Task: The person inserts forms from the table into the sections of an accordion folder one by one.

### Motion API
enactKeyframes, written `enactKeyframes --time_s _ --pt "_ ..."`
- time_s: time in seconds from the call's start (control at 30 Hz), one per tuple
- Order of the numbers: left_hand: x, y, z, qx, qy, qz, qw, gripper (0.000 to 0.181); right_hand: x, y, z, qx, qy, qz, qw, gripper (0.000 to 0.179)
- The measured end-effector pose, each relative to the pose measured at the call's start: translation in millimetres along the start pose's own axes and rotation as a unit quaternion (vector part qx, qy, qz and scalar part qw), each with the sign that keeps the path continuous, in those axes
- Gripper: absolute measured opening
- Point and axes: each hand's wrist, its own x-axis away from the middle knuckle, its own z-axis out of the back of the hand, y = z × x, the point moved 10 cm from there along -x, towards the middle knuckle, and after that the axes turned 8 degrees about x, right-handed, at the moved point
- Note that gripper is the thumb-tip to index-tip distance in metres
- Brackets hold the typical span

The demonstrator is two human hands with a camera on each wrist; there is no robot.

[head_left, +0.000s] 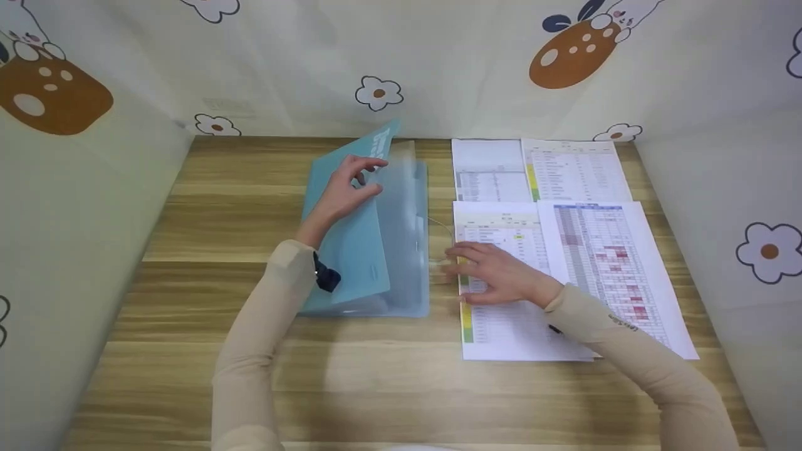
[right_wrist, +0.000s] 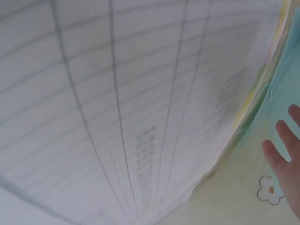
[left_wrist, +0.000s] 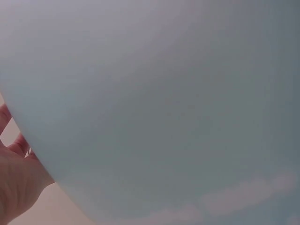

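Note:
A light-blue folder (head_left: 351, 250) lies on the table in the head view, its cover tilted up along the right side and translucent sheets (head_left: 404, 219) showing inside. My left hand (head_left: 344, 191) is at the raised cover, thumb and forefinger apart near its free edge; no pinch on it shows. In the left wrist view the bluish sheet fills most of the picture, with part of the hand at the left edge. My right hand (head_left: 501, 275), fingers stretched toward the folder, is over the left edge of a printed table sheet (head_left: 501, 332). Whether it touches the paper I cannot tell.
More printed sheets lie on the right: one with red cells (head_left: 626, 275) and two behind, a grey-white page (head_left: 485, 156) and a page with a yellow-green strip (head_left: 576, 169). A thin pale cord (head_left: 442, 222) runs between folder and papers. Patterned cloth walls (head_left: 301, 62) enclose the wooden table.

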Motion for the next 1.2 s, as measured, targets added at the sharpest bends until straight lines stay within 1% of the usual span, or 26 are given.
enactKeyframes --time_s 0.13,0.27,0.43,0.53,0.67,0.8,0.97,1.2 --pt "-0.2 0.0 0.2 0.001 0.001 -0.001 1.0 0.038 6.8 17.4 22.0 0.013 0.018 -0.032 0.9992 0.052" --pt "-0.3 -0.5 1.0 -0.001 0.003 -0.001 1.0 0.039 14.7 31.8 39.4 0.019 0.034 -0.059 0.9975 0.055" --pt "0.6 1.1 2.0 0.007 0.006 -0.007 0.9999 0.039 25.6 46.4 54.9 0.011 0.049 -0.091 0.9946 0.056" --pt "1.1 2.1 1.8 0.011 0.005 -0.011 0.9999 0.039 33.8 56.9 62.8 0.006 0.057 -0.116 0.9916 0.056" --pt "1.5 1.9 1.5 0.011 0.004 -0.009 0.9999 0.039 45.5 71.7 74.2 0.01 0.072 -0.148 0.9863 0.057" --pt "1.5 1.7 2.1 0.01 0.005 -0.007 0.9999 0.039 59.0 86.3 83.9 0.003 0.083 -0.187 0.979 0.058" --pt "0.8 0.4 0.9 0.009 0.002 -0.002 1.0 0.039 76.7 103.5 89.7 -0.016 0.088 -0.235 0.9678 0.056" --pt "1.2 -1.1 -0.7 0.006 -0.002 0.005 1.0 0.039 103.3 121.9 90.7 -0.054 0.095 -0.301 0.9475 0.057"
